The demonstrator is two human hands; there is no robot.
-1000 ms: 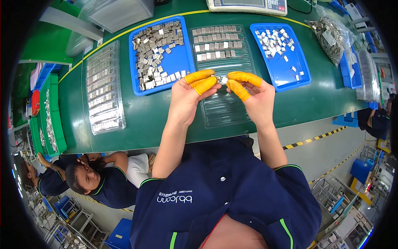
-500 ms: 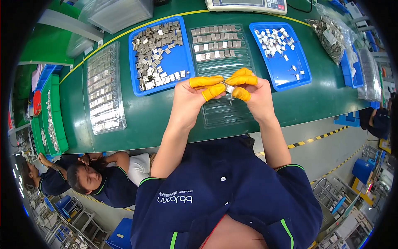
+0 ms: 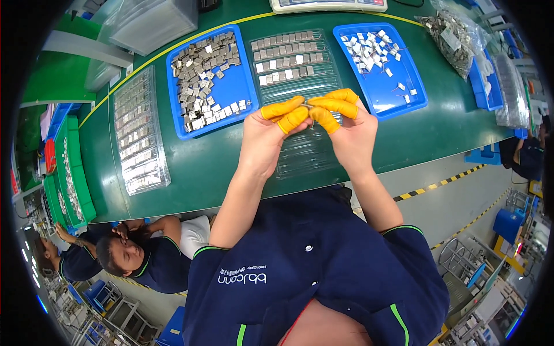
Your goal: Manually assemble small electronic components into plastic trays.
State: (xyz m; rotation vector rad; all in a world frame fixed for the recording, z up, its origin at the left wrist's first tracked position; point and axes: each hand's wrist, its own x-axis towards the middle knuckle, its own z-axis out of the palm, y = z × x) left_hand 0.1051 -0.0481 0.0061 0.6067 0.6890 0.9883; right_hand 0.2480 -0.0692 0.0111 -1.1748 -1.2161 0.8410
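My left hand (image 3: 270, 128) and my right hand (image 3: 346, 125), fingers in yellow finger cots, meet above a clear ribbed tray (image 3: 300, 153). Between their fingertips they pinch a small metal piece (image 3: 307, 105), mostly covered by the fingers. Beyond the hands, the far part of this tray holds rows of small silvery metal housings (image 3: 287, 56). To the left lies a blue tray (image 3: 250, 86) heaped with loose metal housings. On the right, another blue tray (image 3: 384, 104) carries small white connectors (image 3: 372, 51) with short wires.
Further left is a filled clear tray (image 3: 140, 130), with green bins (image 3: 81, 173) past it. A scale (image 3: 329, 6) and stacked clear boxes (image 3: 153, 26) stand at the back. A bag of parts (image 3: 450, 43) lies far right. Co-workers sit left, one (image 3: 153, 254) beside the table.
The fingers have closed in around the held piece; the white connector and wires seen between them before are now hidden. My view has shifted slightly, moving the trays left in the picture.
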